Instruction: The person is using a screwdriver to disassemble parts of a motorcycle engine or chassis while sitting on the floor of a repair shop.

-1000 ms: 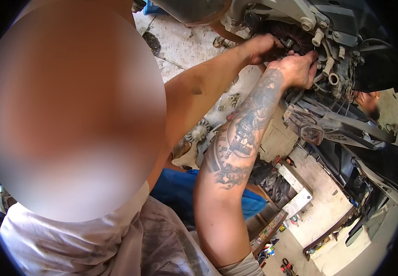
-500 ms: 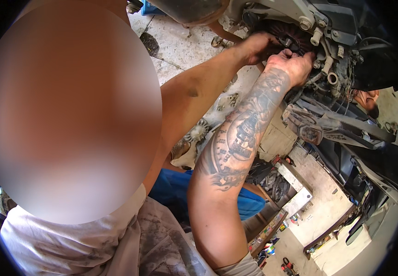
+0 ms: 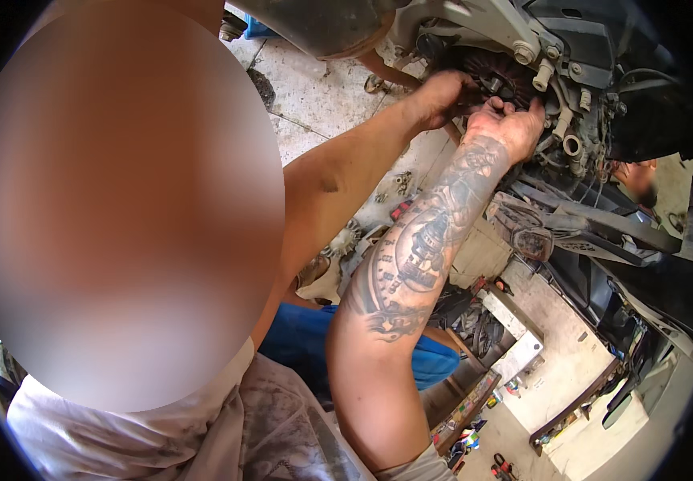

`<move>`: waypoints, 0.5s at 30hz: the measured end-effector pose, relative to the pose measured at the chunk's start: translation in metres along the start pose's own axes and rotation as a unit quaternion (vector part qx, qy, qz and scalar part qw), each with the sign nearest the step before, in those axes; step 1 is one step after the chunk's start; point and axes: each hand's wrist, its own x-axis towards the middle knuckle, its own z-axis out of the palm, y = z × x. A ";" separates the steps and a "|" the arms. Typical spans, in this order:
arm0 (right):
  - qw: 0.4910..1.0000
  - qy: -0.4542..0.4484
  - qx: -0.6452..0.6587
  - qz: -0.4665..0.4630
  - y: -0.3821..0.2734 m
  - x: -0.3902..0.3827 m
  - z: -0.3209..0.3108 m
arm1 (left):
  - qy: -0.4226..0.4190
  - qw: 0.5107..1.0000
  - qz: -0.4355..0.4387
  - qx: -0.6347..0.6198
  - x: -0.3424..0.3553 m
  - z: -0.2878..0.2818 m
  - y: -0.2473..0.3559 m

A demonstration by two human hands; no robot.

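Both my hands are up at the machine, at a dark, round finned wheel (image 3: 487, 64) with a metal shaft (image 3: 495, 85) standing out of its middle. My left hand (image 3: 446, 98) is at the wheel's left side, its fingers curled over the edge and partly lost in shadow. At the lower right of the wheel is my right hand (image 3: 508, 126), palm up, with bent fingers below the shaft and the thumb raised at the rim. The fingertips of both hands are partly hidden, and the far side of the wheel is behind the frame.
Bolts (image 3: 525, 53) and an open-ended pipe (image 3: 573, 146) crowd the wheel's right side. Below them a pedal-like metal piece (image 3: 532, 243) juts out. Metal parts (image 3: 346, 238) lie on the tiled floor (image 3: 298, 96). Red-handled pliers (image 3: 503, 465) lie at the bottom. A large blurred patch covers the left.
The whole view has shifted slightly, with the wheel now a little lower and further left. My hands remain at the wheel, the right one's curled fingers showing a bit more.
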 end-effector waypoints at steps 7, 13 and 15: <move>0.997 -0.053 0.034 0.042 0.005 0.028 0.000 | 0.009 1.000 -0.021 -0.018 0.004 -0.007 0.000; 0.986 -0.111 0.097 0.083 0.002 0.066 -0.011 | -0.037 0.999 -0.021 -0.006 0.007 -0.002 -0.005; 0.984 -0.086 0.116 0.104 0.008 0.029 -0.004 | -0.028 0.999 -0.022 -0.018 0.007 -0.012 0.000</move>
